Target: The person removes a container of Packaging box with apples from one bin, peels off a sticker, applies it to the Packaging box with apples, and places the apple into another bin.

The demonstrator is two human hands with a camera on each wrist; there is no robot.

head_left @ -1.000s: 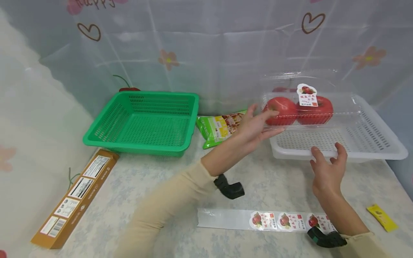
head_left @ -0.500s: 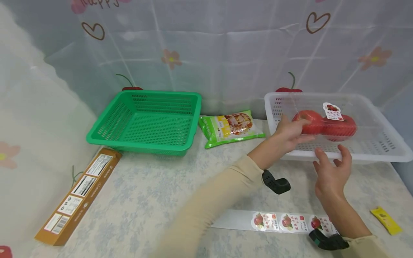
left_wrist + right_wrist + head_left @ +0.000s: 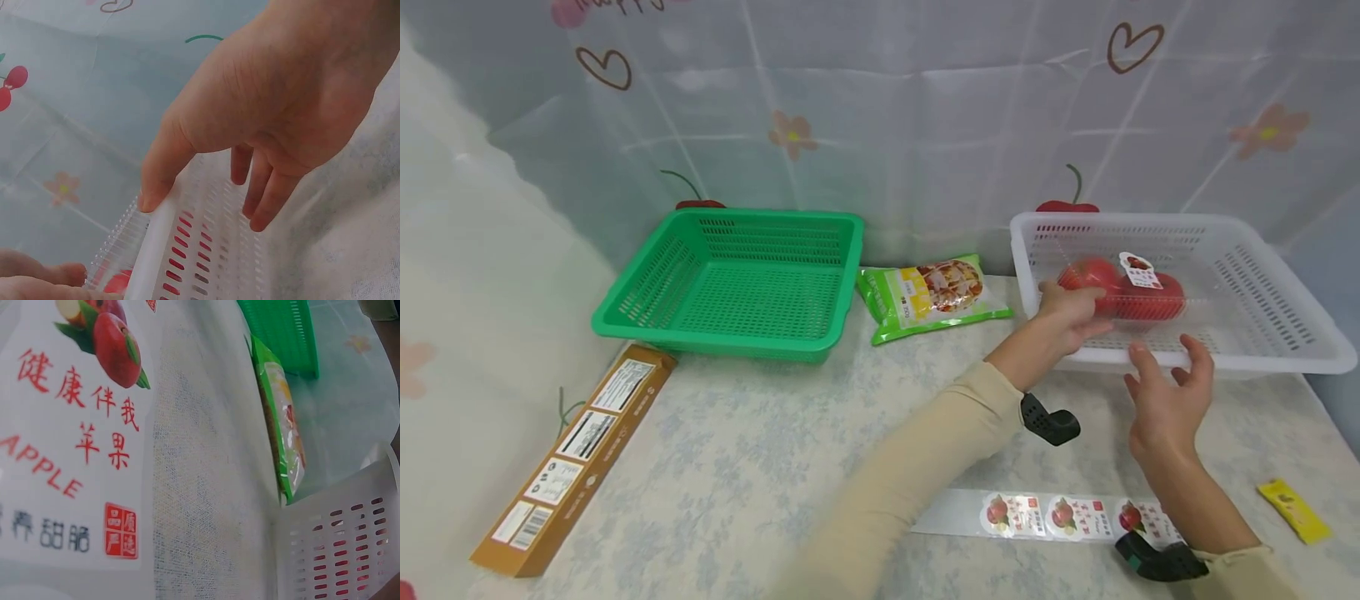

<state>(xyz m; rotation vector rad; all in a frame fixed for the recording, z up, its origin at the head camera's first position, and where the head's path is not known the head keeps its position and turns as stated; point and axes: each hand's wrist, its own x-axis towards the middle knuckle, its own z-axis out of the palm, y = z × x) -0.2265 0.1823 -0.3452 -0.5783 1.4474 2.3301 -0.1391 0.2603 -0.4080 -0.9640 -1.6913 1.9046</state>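
At the left end of a clear plastic box of apples (image 3: pixel 1156 302), my left hand (image 3: pixel 1063 319) holds the box with its thumb and fingers; the exact contact is partly hidden. A label marks the box top. The box lies within the white basket (image 3: pixel 1262 364). My right hand (image 3: pixel 1167 412) is at the basket's front rim, fingers loosely bent. In the left wrist view, a hand (image 3: pixel 250 106) has its thumb tip at the rim (image 3: pixel 153 250) and its other fingers outside the wall. A sticker strip (image 3: pixel 955 510) lies under my right wrist; one apple sticker (image 3: pixel 75 425) looms in the right wrist view.
A green basket (image 3: pixel 722 343) stands at the back left. Between the baskets lies a green and yellow food packet (image 3: pixel 936 292). A long brown carton (image 3: pixel 576 458) rests at the left, a small yellow packet (image 3: pixel 1294 510) at the right. A curtain (image 3: pixel 917 142) hangs behind.
My left hand has carried the box of apples right and down, from above the white basket into it; the box then shifted slightly left. My right hand has stayed in place.
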